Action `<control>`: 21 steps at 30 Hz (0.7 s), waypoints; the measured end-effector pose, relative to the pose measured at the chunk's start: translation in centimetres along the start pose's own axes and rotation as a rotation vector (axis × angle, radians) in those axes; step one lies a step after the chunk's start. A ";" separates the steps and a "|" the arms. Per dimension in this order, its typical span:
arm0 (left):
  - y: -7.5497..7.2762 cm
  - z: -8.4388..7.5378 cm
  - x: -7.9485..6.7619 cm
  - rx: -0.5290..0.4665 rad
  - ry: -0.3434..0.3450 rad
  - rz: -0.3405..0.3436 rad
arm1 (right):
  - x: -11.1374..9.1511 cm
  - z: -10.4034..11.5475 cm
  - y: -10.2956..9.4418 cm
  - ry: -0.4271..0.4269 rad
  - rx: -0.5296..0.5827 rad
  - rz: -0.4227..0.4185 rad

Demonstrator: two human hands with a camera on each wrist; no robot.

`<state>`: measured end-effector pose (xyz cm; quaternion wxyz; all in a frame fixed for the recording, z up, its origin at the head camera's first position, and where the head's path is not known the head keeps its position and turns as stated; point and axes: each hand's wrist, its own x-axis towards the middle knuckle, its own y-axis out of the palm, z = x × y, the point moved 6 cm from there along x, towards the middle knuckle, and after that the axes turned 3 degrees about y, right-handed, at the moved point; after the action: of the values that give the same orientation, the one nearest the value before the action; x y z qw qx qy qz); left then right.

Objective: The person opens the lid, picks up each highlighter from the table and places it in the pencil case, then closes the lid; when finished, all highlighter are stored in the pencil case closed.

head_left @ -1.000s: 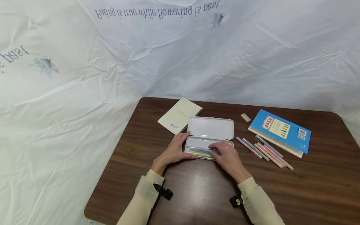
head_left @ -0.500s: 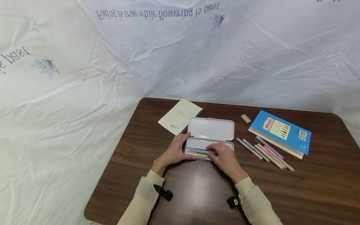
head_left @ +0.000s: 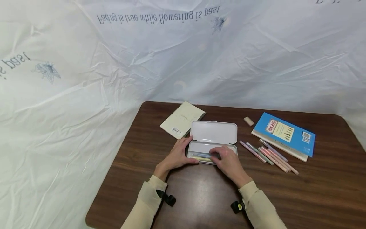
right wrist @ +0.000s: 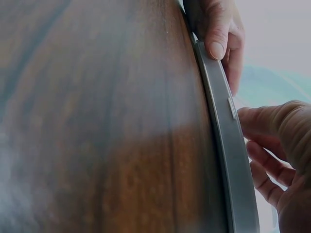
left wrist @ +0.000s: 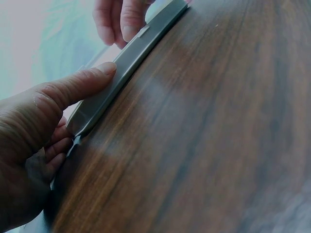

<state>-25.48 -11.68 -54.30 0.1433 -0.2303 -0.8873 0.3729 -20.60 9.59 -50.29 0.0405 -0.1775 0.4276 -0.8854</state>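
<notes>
A white pencil case (head_left: 213,132) lies with its lid folded back on the table. My left hand (head_left: 180,153) grips its left end, thumb along the front wall and fingers round the side. A blue pen (head_left: 200,155) and a yellow pen (head_left: 200,158) lie lengthwise in the tray. My right hand (head_left: 227,160) reaches into the tray, thumb and forefinger about the right end of the blue pen. In the right wrist view, the front wall of the case (right wrist: 226,141) hides the right fingertips' contact (right wrist: 245,116).
Several coloured pens (head_left: 270,156) lie loose to the right of the case. Behind them are a blue book (head_left: 286,132) and a small eraser (head_left: 248,121). A cream notebook (head_left: 183,119) lies behind the case on the left. White cloth (head_left: 183,57) hangs beyond the table.
The right hand has shifted slightly left within the tray, and the blue pen has moved a little left with it. The left hand keeps its grip on the case.
</notes>
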 end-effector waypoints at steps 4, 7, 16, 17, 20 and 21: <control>-0.1 -0.1 -0.1 -0.005 0.001 0.000 | -0.4 -0.3 -0.7 -0.008 0.000 -0.038; 0.0 -0.1 -0.2 -0.010 -0.004 0.003 | -1.1 -1.0 -1.8 -0.028 -0.004 -0.101; 0.1 -0.2 -0.4 -0.012 -0.006 -0.006 | -3.5 -5.4 -6.3 0.066 -0.096 -0.213; 0.1 -0.2 -0.3 -0.007 -0.005 -0.005 | -3.8 -6.0 -6.8 0.091 -0.111 -0.218; 0.0 -0.2 -0.2 -0.007 0.001 -0.009 | -4.7 -7.5 -8.1 0.134 -0.144 -0.236; 0.0 -0.2 -0.2 -0.006 0.003 -0.010 | -5.0 -7.9 -8.5 0.135 -0.154 -0.247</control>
<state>-25.26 -11.67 -54.22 0.1459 -0.2272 -0.8893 0.3692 -17.96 21.97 -49.62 -0.1115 -0.1714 0.4709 -0.8581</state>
